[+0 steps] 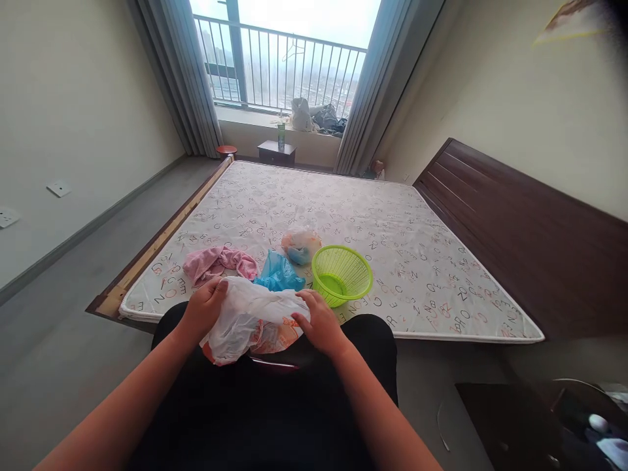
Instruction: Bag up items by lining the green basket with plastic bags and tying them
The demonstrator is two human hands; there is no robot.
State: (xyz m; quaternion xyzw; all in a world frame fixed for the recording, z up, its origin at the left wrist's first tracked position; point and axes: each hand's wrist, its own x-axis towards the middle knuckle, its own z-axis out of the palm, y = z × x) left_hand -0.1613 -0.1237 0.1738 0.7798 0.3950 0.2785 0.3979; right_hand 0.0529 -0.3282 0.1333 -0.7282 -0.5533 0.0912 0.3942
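Any contents of the crumpled white plastic bag [250, 320] are hidden.

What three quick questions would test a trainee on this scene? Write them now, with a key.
1. True or false: the left hand and the right hand both touch the white plastic bag.
2. Which item lies between the pink cloth and the green plastic basket?
3. Fill the gap: the mattress is printed with ____.

Key:
1. True
2. The blue plastic bag
3. Letters
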